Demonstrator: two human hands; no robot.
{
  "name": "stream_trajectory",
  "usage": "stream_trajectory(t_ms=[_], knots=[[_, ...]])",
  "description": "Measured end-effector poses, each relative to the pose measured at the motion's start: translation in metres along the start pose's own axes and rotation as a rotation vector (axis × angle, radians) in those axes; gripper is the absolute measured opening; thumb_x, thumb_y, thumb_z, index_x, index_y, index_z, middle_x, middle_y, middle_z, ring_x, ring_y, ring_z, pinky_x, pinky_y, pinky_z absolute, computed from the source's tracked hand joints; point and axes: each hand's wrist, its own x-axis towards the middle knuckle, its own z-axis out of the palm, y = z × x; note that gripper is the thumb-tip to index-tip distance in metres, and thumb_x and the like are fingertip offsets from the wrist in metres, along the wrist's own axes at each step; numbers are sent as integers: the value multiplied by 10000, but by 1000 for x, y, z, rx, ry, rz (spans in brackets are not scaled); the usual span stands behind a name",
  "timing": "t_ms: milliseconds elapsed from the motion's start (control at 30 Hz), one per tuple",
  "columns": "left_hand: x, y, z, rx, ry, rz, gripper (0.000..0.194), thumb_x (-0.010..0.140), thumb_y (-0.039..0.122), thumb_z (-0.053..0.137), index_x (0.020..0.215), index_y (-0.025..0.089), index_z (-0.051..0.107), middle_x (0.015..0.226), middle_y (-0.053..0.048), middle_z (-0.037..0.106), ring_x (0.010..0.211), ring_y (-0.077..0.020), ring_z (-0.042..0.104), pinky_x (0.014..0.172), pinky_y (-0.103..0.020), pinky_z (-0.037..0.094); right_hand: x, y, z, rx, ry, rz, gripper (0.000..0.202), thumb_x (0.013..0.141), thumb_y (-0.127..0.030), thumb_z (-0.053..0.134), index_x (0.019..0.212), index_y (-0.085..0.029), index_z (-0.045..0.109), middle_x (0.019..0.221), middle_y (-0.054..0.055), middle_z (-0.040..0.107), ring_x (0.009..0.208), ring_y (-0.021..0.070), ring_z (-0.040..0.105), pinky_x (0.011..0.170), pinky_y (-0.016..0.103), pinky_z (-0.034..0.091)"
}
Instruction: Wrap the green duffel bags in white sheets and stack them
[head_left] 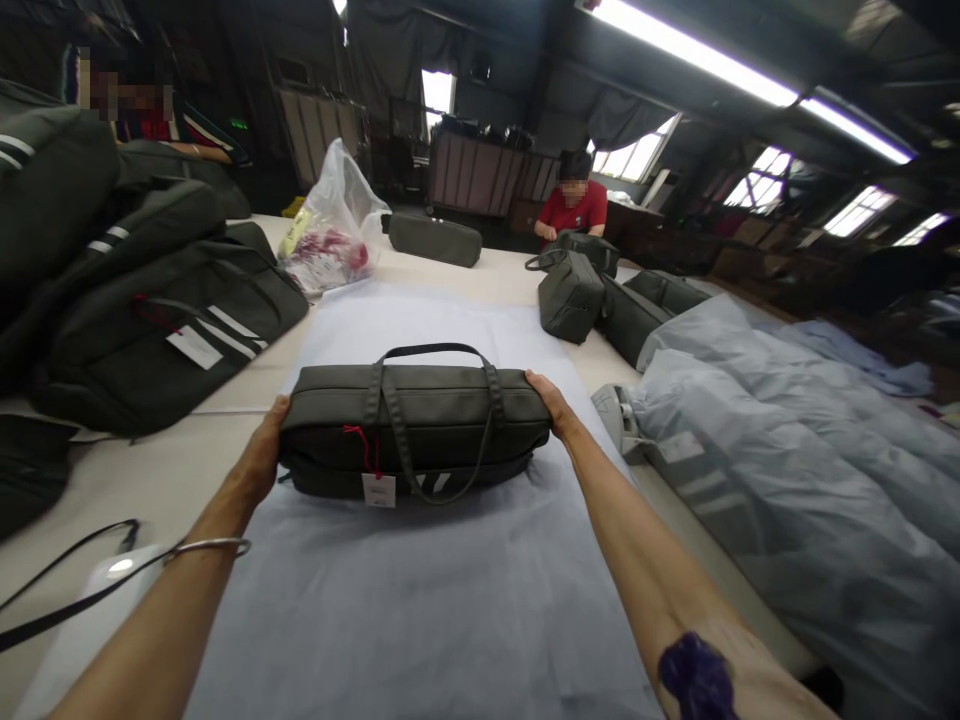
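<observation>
A dark green duffel bag [450, 395] sits crosswise on a pale sheet [435, 600], its strap handles looped over the top and front. From its front hangs a white tag [379, 490] on a red cord. My left hand [262, 450] grips the bag's left end, fingers mostly hidden behind it. At the opposite end, my right hand [547, 400] presses on the upper corner, with its fingers partly out of sight. The bag is held between both hands.
More dark bags [172, 330] are heaped at left, one tagged. Bags in translucent plastic [810, 480] lie at right beside a white device [622, 415]. A clear plastic bag [330, 230] stands behind. A person in red [577, 205] handles a bag across the table; another person is far left.
</observation>
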Motion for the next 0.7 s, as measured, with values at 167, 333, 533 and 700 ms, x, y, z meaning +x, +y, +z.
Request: stream_trajectory(t_ms=[167, 333, 533, 700], knots=[[-19, -3, -6, 1, -8, 14, 728, 904, 694, 345, 1302, 122, 556, 1318, -67, 640, 1304, -255, 505, 1182, -382, 310, -26, -4, -6, -18, -3, 8, 496, 750, -692, 613, 830, -202, 620, 749, -28, 622, 762, 170, 537, 741, 305, 436], [-39, -8, -10, 17, -32, 8, 726, 909, 702, 318, 1340, 157, 529, 1367, -61, 605, 1344, -260, 464, 1198, -402, 279, -45, -2, -11, -49, 3, -12, 482, 763, -691, 604, 777, -209, 594, 762, -29, 607, 755, 162, 515, 752, 303, 425], [-34, 7, -24, 231, -3, 118, 732, 876, 697, 326, 1333, 164, 530, 1433, -116, 534, 1380, -305, 419, 1195, -459, 279, -51, -7, -8, -81, 5, -62, 502, 763, -714, 586, 776, -212, 594, 788, -14, 621, 806, 187, 523, 795, 320, 430], [-34, 73, 6, 614, 215, 611, 644, 911, 578, 295, 1330, 141, 514, 1492, -154, 441, 1428, -278, 338, 1214, -444, 225, -55, -14, -6, -128, -22, -100, 497, 786, -705, 570, 782, -211, 620, 792, -3, 640, 803, 206, 554, 810, 347, 443]])
